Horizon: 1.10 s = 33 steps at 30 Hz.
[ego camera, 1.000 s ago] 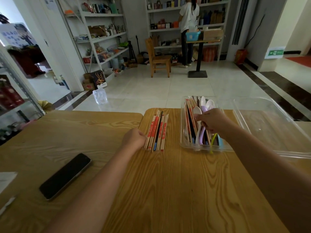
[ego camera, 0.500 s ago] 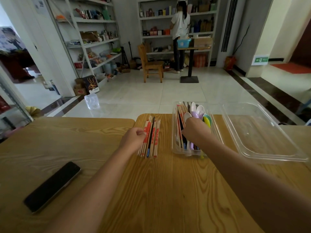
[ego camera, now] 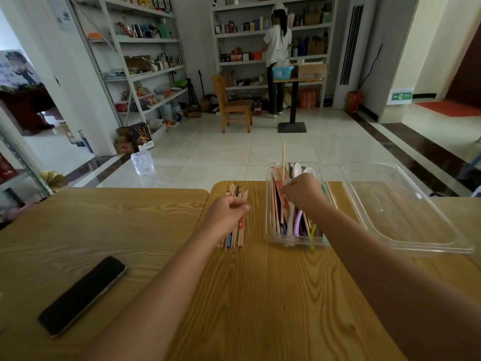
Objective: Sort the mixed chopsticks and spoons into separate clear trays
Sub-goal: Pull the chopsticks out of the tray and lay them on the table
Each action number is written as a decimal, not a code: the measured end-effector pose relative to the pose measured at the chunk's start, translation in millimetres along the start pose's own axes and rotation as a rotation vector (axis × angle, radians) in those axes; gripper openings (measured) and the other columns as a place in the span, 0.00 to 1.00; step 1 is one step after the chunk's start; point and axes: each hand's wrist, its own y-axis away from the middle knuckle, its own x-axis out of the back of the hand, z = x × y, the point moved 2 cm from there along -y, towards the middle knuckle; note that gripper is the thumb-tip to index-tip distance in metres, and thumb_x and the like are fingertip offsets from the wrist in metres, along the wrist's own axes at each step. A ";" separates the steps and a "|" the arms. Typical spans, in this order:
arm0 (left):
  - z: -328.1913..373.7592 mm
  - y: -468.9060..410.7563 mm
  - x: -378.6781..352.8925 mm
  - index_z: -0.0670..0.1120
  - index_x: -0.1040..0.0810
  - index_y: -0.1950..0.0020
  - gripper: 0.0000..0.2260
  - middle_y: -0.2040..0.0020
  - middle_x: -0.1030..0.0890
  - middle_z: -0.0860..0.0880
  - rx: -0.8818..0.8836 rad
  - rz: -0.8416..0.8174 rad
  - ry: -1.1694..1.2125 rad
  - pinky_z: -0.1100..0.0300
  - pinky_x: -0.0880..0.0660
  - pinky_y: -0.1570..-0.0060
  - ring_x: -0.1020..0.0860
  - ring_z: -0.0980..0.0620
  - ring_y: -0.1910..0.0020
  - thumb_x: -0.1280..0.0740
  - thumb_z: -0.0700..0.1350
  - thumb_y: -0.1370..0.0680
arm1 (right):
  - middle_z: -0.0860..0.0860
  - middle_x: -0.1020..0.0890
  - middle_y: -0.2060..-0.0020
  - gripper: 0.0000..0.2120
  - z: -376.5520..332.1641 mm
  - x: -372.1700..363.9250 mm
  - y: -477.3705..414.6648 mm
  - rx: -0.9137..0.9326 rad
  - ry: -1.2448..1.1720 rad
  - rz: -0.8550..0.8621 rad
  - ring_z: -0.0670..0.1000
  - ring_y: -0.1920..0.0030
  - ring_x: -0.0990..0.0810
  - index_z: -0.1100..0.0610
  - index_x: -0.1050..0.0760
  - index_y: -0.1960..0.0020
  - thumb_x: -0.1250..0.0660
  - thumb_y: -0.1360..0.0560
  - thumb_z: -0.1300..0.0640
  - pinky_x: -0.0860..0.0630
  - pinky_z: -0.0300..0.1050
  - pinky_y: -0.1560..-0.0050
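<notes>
A narrow clear tray [ego camera: 270, 237] in the middle of the wooden table holds mixed chopsticks and plastic spoons. My right hand [ego camera: 303, 191] is over it and pinches a pale wooden chopstick [ego camera: 283, 157] that tilts up past the tray's far end. To the left a row of sorted chopsticks [ego camera: 238, 235] lies on the table. My left hand [ego camera: 227, 211] rests over them with curled fingers; what it holds is hidden. A wide clear tray [ego camera: 406, 230] sits at the right with nothing in it.
A black phone [ego camera: 82, 295] lies on the table at the near left. A seam [ego camera: 205, 204] separates two tabletops. Beyond are the tiled floor, a wooden chair [ego camera: 233, 105], shelves, and a person [ego camera: 276, 61] standing at a small table.
My right hand has lifted one wooden chopstick out of the mixed tray so its end points up. My left hand shifted slightly over the sorted row. The camera moved closer.
</notes>
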 end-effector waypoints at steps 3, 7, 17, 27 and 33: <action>11.4 -0.1 -4.8 0.49 0.21 0.47 0.03 0.52 0.16 0.49 -0.023 0.007 0.121 0.52 0.18 0.50 0.17 0.49 0.53 0.32 0.45 0.21 | 0.55 0.23 0.68 0.11 -13.4 6.4 1.2 0.007 -0.146 -0.018 0.49 0.72 0.28 0.68 0.20 0.53 0.31 0.24 0.59 0.27 0.42 0.67; 26.1 0.8 -10.5 0.49 0.22 0.48 0.04 0.52 0.16 0.49 -0.028 -0.026 0.213 0.57 0.19 0.54 0.17 0.52 0.56 0.31 0.47 0.21 | 0.53 0.24 0.70 0.11 -32.9 6.8 15.4 -0.014 -0.242 -0.152 0.49 0.71 0.28 0.65 0.20 0.51 0.29 0.24 0.56 0.25 0.42 0.66; 9.9 -3.8 -1.9 0.43 0.19 0.47 0.07 0.56 0.16 0.48 0.062 -0.006 0.061 0.53 0.18 0.53 0.17 0.52 0.60 0.30 0.44 0.22 | 0.53 0.22 0.70 0.15 -20.3 -0.1 17.7 0.093 -0.148 -0.153 0.47 0.74 0.29 0.64 0.19 0.55 0.31 0.23 0.50 0.28 0.39 0.71; -38.0 -12.0 8.3 0.42 0.20 0.55 0.06 0.59 0.19 0.48 0.297 0.035 -0.435 0.62 0.29 0.70 0.19 0.52 0.62 0.29 0.44 0.23 | 0.52 0.24 0.73 0.12 5.0 15.0 11.0 0.065 -0.214 -0.090 0.47 0.74 0.30 0.62 0.18 0.57 0.29 0.24 0.53 0.29 0.37 0.73; -42.2 -9.6 0.5 0.44 0.21 0.53 0.07 0.58 0.18 0.48 0.290 -0.008 -0.450 0.61 0.24 0.66 0.18 0.52 0.62 0.28 0.47 0.24 | 0.52 0.23 0.71 0.09 8.9 17.9 11.7 0.048 -0.211 -0.117 0.47 0.73 0.30 0.60 0.19 0.56 0.30 0.23 0.55 0.29 0.37 0.71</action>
